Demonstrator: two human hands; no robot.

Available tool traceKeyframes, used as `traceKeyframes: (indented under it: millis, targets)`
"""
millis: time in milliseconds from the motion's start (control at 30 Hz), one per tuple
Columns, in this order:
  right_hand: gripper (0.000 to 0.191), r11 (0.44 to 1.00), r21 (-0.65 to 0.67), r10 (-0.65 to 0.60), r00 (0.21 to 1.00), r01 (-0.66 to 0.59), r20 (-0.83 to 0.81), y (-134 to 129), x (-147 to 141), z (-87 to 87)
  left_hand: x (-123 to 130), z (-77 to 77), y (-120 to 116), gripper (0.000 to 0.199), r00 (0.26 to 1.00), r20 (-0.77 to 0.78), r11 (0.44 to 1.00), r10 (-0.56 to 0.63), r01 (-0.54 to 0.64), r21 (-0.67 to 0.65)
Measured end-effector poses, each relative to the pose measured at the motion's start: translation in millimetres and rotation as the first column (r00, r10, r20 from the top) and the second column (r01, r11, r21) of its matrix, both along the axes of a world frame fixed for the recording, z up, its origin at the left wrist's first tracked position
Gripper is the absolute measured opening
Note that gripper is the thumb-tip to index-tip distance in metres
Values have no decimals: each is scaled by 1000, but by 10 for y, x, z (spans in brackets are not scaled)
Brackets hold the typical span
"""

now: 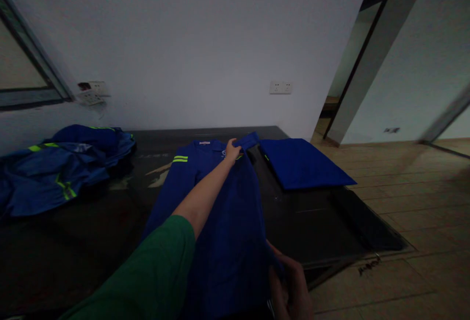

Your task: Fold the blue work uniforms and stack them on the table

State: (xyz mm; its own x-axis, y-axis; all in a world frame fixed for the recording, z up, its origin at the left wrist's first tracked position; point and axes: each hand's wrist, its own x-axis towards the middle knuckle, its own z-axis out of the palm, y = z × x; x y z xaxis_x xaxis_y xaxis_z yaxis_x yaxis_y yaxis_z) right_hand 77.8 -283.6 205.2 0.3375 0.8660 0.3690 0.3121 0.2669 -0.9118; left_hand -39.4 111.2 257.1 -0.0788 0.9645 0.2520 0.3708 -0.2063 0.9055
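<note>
A blue work jacket [227, 212] with yellow-green stripes lies spread on the dark table, its collar toward the wall. My left hand [232, 150] reaches across it and grips the jacket near the far right shoulder, where a piece of blue cloth sticks out past the fingers. Close to me, my right hand [290, 281] pinches the jacket's right edge, a little raised. My left forearm in a green sleeve covers part of the jacket's middle.
A neatly folded blue garment [304, 163] lies right of the jacket. Crumpled blue garments [58, 168] with yellow-green stripes are heaped at the left. A dark flat case [367, 219] rests along the right edge of the table [308, 217]. Behind stands a white wall with sockets [281, 87].
</note>
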Motion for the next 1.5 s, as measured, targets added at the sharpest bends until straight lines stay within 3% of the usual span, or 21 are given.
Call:
traceKeyframes:
  millis: [100,233,333,433,567,767,867,967,1067,1133,1200,1300,1400,1500]
  targets:
    - [20,978,170,104,987,-124,119,29,-155,119,-534,79,-47,52,982,157,993,105,-96,-69]
    - [37,865,344,222,893,-366,392,79,-325,234,-1344,38,-351,55,939,278,977,204,-180,-110]
    - [40,807,311,260,775,-502,576,90,-444,235,-1817,-101,-647,50,921,301,967,247,-218,-129]
    - [35,819,212,283,697,-533,659,74,-543,185,-2061,-251,-856,38,928,268,961,260,-223,-161]
    - [30,830,182,273,670,-526,690,56,-572,182,-2081,-306,-895,33,953,198,966,229,-198,-165]
    - [32,811,365,132,751,-457,647,13,-475,365,-2045,-108,-744,41,973,138,982,182,-173,-76]
    - [29,761,382,165,725,-525,669,-14,-486,426,-2137,-54,-740,42,981,67,983,183,-180,-38]
    - [23,720,334,237,668,-608,706,-17,-541,416,-2234,-64,-853,39,977,-52,978,208,-209,-10]
    - [19,703,272,286,611,-657,738,10,-591,341,-2260,-117,-1141,45,955,-194,974,225,-223,35]
    - [18,694,251,293,583,-675,758,31,-608,291,-2220,-177,-1429,50,896,-405,983,179,-146,111]
    - [16,687,256,283,576,-680,767,40,-611,275,-2150,-255,-1740,52,764,-641,989,73,27,144]
    - [16,693,275,256,584,-667,770,26,-598,343,-2046,-377,-2092,61,593,-800,971,-95,232,57]
    - [16,703,296,221,594,-647,774,1,-592,460,-1991,-453,-2211,66,543,-819,963,-183,265,-39]
    - [17,682,291,205,557,-671,805,-8,-630,475,-1963,-463,-2202,64,554,-808,970,-198,230,-80]
